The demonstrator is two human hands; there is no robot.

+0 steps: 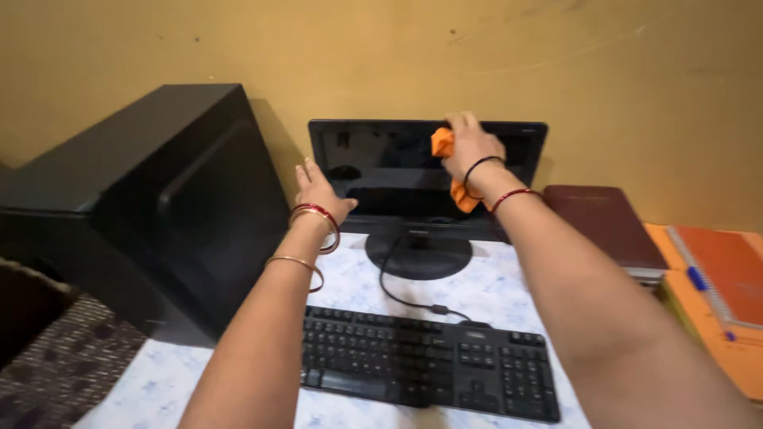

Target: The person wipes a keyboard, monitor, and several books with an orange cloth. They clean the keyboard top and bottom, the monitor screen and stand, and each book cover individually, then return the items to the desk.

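Pressing an orange cloth (443, 144) against the upper part of the dark monitor screen (381, 171), with the right hand (470, 147) at about twelve o'clock of the frame; fingers curled and closed over the cloth, fingertips hidden behind the knuckles. Showing only two bits of that cloth: one bunch at the hand's nine o'clock, a second fold peeking out below the wrist at six o'clock, the rest covered by the palm. Bracing at the monitor's lower left corner with the left hand (319, 193), fingers held straight and close together, thumb out to three o'clock; actual contact with the bezel hard to make out. Sitting on a pale patterned table (493, 278): black keyboard (429, 364) at six o'clock, its near edge cut by the forearms. Standing at nine o'clock, a black computer tower (151, 206). Lying at three o'clock, a maroon book (608, 222) and orange notebooks (727, 278), cropped by the frame edge.
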